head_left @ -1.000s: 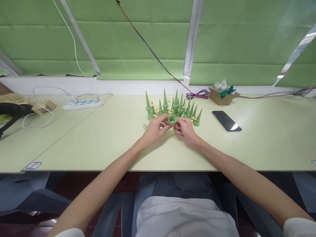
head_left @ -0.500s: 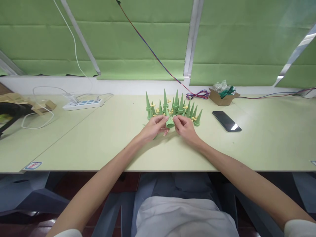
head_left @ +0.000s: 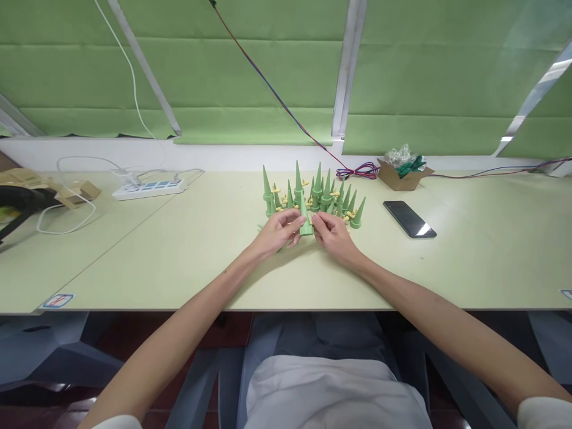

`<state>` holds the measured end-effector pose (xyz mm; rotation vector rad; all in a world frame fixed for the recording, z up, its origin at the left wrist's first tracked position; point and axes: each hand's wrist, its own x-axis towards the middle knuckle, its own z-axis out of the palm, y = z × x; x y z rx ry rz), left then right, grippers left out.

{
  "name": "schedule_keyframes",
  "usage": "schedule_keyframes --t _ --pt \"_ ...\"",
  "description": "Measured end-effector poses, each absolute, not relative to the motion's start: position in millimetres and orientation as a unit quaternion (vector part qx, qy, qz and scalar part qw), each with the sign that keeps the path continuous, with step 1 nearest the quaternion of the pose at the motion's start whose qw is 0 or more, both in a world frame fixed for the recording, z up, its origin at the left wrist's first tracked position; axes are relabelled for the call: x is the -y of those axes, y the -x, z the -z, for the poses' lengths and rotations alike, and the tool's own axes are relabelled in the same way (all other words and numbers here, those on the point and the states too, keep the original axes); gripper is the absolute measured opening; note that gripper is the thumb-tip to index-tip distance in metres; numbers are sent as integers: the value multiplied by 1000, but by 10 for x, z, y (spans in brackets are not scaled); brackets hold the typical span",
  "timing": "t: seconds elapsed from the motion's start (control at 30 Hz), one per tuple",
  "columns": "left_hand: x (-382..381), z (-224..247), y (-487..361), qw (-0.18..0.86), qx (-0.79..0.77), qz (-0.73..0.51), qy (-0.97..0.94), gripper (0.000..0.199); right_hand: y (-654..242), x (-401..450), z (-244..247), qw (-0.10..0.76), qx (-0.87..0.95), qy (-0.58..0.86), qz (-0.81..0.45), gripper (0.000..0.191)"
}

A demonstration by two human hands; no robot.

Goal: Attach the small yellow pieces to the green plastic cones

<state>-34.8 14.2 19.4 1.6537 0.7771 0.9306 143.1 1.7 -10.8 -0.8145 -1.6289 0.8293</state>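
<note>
My left hand (head_left: 277,232) is closed around the side of a green cone-shaped watering spike (head_left: 305,225), whose tip points up and away from me. Beside it, my right hand (head_left: 331,233) pinches a small yellow valve (head_left: 311,221) against the spike's right side; the fingers cover most of it. Right behind both hands stands a cluster of similar green spikes (head_left: 326,193), several with yellow valves (head_left: 334,193) on their sides. The hands partly hide the front of the cluster.
A black phone (head_left: 409,219) lies to the right. Behind it are a small cardboard box (head_left: 402,179) with plastic wrap and a coiled red-blue wire (head_left: 360,171). A white power strip (head_left: 152,189) and wooden pieces (head_left: 80,193) are on the left of the table (head_left: 179,262).
The spike in my hands has tilted, so its open base no longer faces me and its side shows. My right hand has shifted slightly down beside it.
</note>
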Motion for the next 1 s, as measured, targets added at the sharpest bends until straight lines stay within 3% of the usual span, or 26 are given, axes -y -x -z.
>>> schedule_keyframes --t 0.53,1.0 --pt "-48 -277 322 396 -343 -385 -760 36 -1431 -25 123 530 682 356 -356 50" --pt "-121 -208 294 422 -401 -416 -699 32 -1435 -41 106 490 727 408 -256 48"
